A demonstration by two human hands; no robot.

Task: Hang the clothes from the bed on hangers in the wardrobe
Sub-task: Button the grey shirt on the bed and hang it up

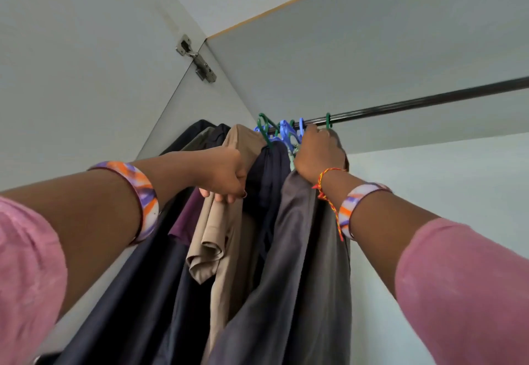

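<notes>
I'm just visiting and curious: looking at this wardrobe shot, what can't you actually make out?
Head view only:
- What the right hand grips at the rail: its own fingers cover the spot.
- The hangers: crowded together, too small to count.
- The hems of the grey garment and beige garment: cut off by the bottom edge.
- The left hand fingertips: buried in beige cloth.
- The bed: out of frame.

Both arms reach upward, left hand (226, 174) and right hand (319, 151) fingers curled.
</notes>
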